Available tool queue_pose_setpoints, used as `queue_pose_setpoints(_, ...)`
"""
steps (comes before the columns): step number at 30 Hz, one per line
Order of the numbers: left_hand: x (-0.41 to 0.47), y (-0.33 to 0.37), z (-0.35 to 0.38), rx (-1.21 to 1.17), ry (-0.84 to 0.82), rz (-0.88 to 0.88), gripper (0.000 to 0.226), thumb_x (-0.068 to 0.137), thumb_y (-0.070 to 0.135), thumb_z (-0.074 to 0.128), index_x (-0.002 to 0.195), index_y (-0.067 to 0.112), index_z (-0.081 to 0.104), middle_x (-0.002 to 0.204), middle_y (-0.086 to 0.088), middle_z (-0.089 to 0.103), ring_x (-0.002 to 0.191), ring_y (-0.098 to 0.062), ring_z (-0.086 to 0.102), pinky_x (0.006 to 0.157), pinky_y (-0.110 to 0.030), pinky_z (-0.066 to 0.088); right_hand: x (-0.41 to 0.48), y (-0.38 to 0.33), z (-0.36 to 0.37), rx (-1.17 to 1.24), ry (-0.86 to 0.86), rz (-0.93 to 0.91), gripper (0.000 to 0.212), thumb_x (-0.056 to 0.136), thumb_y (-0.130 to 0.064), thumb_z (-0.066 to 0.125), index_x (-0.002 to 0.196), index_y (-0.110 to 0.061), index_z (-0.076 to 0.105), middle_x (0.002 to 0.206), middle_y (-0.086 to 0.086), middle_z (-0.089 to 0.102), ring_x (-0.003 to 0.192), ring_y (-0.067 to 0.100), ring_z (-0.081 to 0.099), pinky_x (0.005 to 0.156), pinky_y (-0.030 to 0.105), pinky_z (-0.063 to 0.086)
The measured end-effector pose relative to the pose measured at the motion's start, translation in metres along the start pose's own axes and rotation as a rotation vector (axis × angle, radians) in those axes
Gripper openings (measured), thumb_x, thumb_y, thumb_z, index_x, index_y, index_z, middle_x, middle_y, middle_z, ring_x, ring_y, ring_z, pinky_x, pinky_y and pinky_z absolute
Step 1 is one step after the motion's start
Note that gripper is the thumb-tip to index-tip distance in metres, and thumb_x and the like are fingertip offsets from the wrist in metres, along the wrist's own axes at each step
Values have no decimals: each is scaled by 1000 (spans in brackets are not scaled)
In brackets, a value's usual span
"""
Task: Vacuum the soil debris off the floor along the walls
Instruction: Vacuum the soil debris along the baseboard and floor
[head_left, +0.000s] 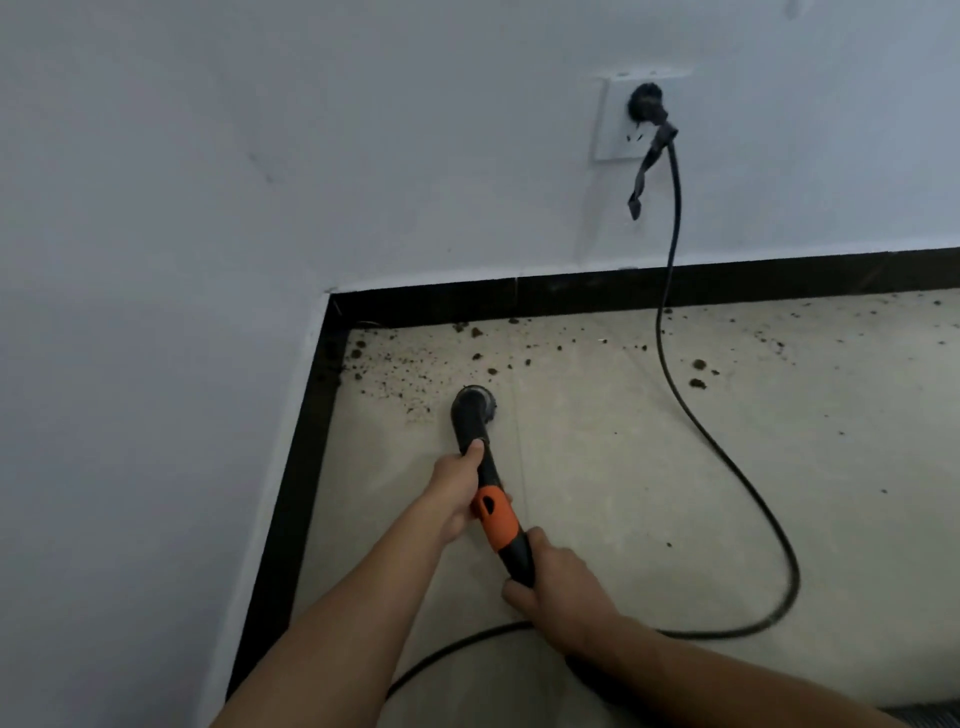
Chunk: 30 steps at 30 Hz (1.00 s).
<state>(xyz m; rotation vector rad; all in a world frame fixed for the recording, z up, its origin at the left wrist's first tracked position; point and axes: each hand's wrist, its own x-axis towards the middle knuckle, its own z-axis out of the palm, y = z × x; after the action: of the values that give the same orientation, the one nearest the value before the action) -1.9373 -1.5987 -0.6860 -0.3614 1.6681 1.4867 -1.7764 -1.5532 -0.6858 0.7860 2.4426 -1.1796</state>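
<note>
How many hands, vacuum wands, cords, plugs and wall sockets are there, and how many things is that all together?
Hands: 2 (left hand, right hand)
Vacuum wand: 1
Cord: 1
Plug: 1
Wall socket: 1
Total: 6

I wear the only camera on my head; it looks forward and down, wide-angled, close over the floor toward the corner where two walls meet.
</note>
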Motion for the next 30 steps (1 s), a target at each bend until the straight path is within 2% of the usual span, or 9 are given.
queue_pose_setpoints(8,-10,-14,-67,-69,287,79,38,99,33,51,100,-5,55,81,-21,60,77,-37,63,83,-58,54,14,-30,25,-100,-130,-218,30,83,-35,62,98,-23,40,91,-1,54,76,20,53,61,28,37)
queue_pose_setpoints(10,-5,-3,-67,-70,311,113,38,99,32,51,103,-5,56,82,-20,60,76,-36,63,81,-55,56,21,-36,25,-48,-105,-232,28,83,-36,62,97,-20,43,88,1,56,75,21,55,60,30,38)
queue_pose_setpoints(13,-10,-6,-62,-75,345,95,37,99,35,49,101,-2,56,81,-21,61,64,-31,63,62,-41,57,19,-32,28,-74,-87,-237,29,85,-37,60,98,-19,42,87,0,56,74,21,53,61,30,37)
queue_pose_setpoints(15,-18,-17,-64,-80,388,64,40,100,37,46,100,-2,57,78,-20,61,58,-29,62,58,-36,55,15,-30,34,-132,-127,-253,29,84,-38,59,99,-21,41,89,0,56,76,21,55,62,30,39)
queue_pose_setpoints(19,-7,5,-67,-161,300,54,39,100,35,48,106,-3,54,74,-19,59,54,-28,60,60,-38,55,36,-39,26,-161,-84,-266,28,86,-38,58,99,-23,38,93,3,59,77,22,55,64,31,41)
queue_pose_setpoints(22,10,36,-67,-188,185,32,40,98,33,52,117,-2,49,83,-19,58,59,-29,59,66,-44,57,57,-47,15,-100,-46,-233,27,86,-34,60,99,-19,42,89,2,57,76,22,56,63,31,43)
queue_pose_setpoints(25,17,33,-74,-183,267,30,40,98,33,52,115,-3,50,87,-20,61,63,-31,62,76,-51,58,66,-50,11,-126,-107,-262,27,84,-34,62,97,-20,42,90,2,59,76,21,57,60,30,44)
queue_pose_setpoints(27,23,23,-84,-199,338,32,46,97,37,53,116,-5,51,93,-22,63,76,-35,66,82,-54,56,74,-53,7,-187,-169,-311,28,83,-34,62,95,-22,41,90,3,58,76,21,55,58,28,41)
queue_pose_setpoints(30,39,23,-94,-316,332,32,48,97,40,52,123,-1,49,102,-21,61,85,-34,63,84,-54,55,95,-59,-8,-293,-203,-360,30,82,-35,63,97,-22,41,90,2,55,78,22,54,63,30,40)
